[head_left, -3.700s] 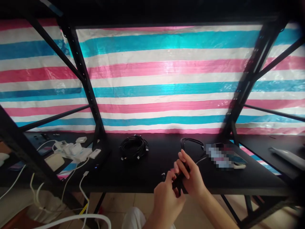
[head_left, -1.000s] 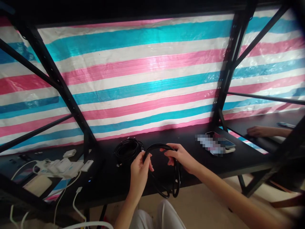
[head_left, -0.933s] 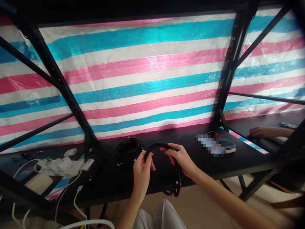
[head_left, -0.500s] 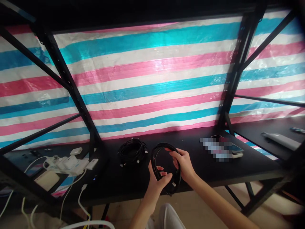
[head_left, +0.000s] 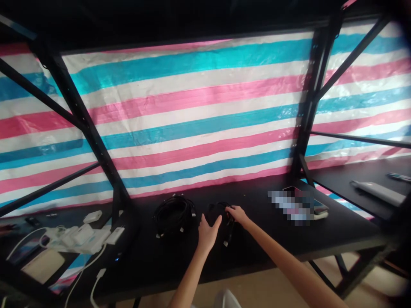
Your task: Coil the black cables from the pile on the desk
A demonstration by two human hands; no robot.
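A coil of black cable (head_left: pixel 230 230) is down at the surface of the black shelf (head_left: pixel 257 239), its pale plug facing the front edge. My right hand (head_left: pixel 238 216) has its fingers closed on the coil's right side. Just left of it, my left hand (head_left: pixel 208 233) is open, thumb and fingers spread apart, with nothing between them. Part of the held coil is hidden behind my hands. Further left lies a larger bundle of coiled black cables (head_left: pixel 175 214) with several light plug ends around it.
At left are a white power strip with chargers (head_left: pixel 83 237), white cords and a cream box (head_left: pixel 43 265). Phones (head_left: pixel 317 207) lie beside a blurred patch at right. A grey device (head_left: pixel 379 192) rests on the adjoining shelf. Black metal posts (head_left: pixel 80 111) flank the striped sheet (head_left: pixel 199 124).
The black cable coil has gone from upright between both hands down to the shelf. My left hand has let go and opened; my right hand still grips it. The view has shifted slightly.
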